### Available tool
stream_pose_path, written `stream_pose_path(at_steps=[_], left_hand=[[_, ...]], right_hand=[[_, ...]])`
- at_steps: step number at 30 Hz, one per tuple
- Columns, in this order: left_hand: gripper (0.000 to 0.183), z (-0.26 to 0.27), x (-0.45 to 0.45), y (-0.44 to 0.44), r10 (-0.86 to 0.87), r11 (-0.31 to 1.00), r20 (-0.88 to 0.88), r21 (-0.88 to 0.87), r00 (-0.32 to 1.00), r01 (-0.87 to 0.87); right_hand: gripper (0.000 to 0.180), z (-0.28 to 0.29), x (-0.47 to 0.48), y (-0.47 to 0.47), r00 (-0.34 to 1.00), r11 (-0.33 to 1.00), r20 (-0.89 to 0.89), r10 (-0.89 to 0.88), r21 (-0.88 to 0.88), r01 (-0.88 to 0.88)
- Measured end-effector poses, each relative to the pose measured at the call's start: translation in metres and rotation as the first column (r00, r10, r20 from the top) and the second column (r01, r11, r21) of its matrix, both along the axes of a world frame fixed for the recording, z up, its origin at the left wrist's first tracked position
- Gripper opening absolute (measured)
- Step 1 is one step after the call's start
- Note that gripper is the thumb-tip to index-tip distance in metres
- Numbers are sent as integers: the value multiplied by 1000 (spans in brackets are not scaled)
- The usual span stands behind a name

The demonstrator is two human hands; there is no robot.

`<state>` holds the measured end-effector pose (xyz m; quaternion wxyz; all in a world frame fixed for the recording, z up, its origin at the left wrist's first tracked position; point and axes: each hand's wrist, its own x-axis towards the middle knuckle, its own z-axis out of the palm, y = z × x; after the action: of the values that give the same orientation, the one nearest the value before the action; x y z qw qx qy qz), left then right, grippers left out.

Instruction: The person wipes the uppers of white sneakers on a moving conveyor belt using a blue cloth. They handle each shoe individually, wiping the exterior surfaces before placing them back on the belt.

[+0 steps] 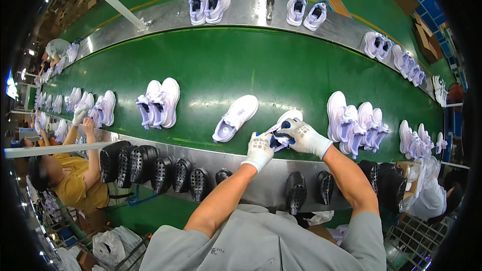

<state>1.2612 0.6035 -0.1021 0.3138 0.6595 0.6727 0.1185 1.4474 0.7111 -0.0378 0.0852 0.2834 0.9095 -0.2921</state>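
Note:
My left hand [261,147], in a white knit glove with blue fingertips, grips the heel end of a white and lilac sneaker [292,115] on the green conveyor belt. From the other side my right hand [301,133], gloved alike, holds the same shoe around its collar and laces. The hands nearly meet, and fingers hide most of the shoe's opening. Just left of them a second sneaker [241,113] lies alone on the belt, toe pointing up and right.
More sneaker pairs stand on the belt to the left [165,101] and right [337,113]. Black perforated shoe lasts [295,192] line the near metal ledge [263,184]. A dark-handled tool [270,3] lies on the far ledge. Co-workers sit at left [75,180] and right [433,199].

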Motion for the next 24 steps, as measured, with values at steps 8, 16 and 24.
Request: stream_pose_path(at_steps=[8, 16, 24], left_hand=[[46, 10, 12, -9, 369, 907, 129, -268, 921, -326], [47, -9, 19, -14, 353, 905, 3, -255, 936, -341], [36, -10, 9, -23, 286, 956, 142, -113, 948, -272]], right_hand=[[50, -11, -27, 4, 994, 991, 80, -74, -101, 82], [65, -15, -7, -72, 876, 897, -232, -424, 25, 441], [53, -22, -18, -76, 777, 799, -211, -593, -32, 600]])
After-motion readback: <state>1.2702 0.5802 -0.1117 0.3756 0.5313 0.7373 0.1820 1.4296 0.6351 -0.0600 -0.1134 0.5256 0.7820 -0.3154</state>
